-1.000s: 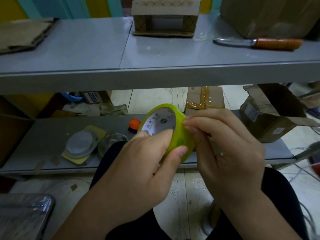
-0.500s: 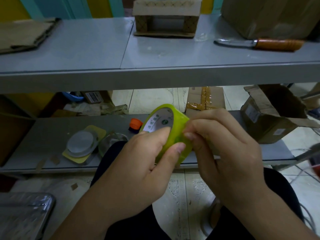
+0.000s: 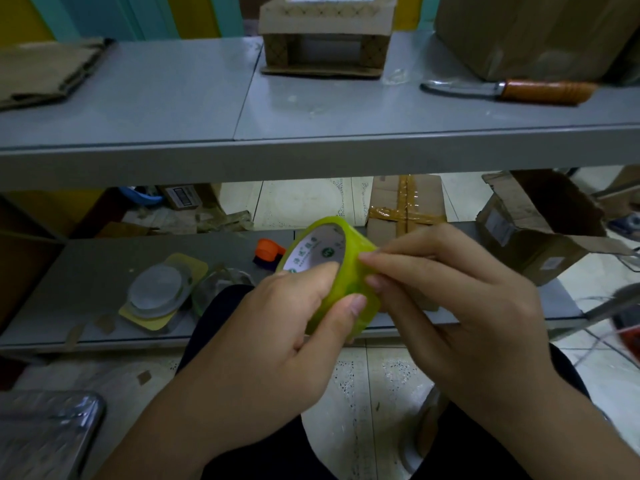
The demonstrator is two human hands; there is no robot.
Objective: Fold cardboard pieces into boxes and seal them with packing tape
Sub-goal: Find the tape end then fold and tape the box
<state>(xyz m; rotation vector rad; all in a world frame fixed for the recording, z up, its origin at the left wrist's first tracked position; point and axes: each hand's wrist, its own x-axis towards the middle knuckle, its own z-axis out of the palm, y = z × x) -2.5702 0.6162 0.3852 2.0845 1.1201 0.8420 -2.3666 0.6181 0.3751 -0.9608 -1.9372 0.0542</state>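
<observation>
Feeling for the loose end on the tape roll; no sealing is under way yet.

The left hand [image 3: 277,327] grips the green tape roll [image 3: 349,271], thumb laid across its outer band and fingers curled behind; no shelf carries the roll, which is held in the air over the lap, just before the front edge of the lower shelf [image 3: 86,271]; the right hand [image 3: 460,299] pinches the roll's far side, curled fingertips [image 3: 372,281] touching the band; I take this for the find-the-end step; the next move calls for a nail under the tape's edge, then a steady pull while the left hand lets the roll turn; flat cardboard [image 3: 45,69] lies at the left end of the upper shelf [image 3: 173,98], and a knife [image 3: 512,90] lies near its right end.
</observation>
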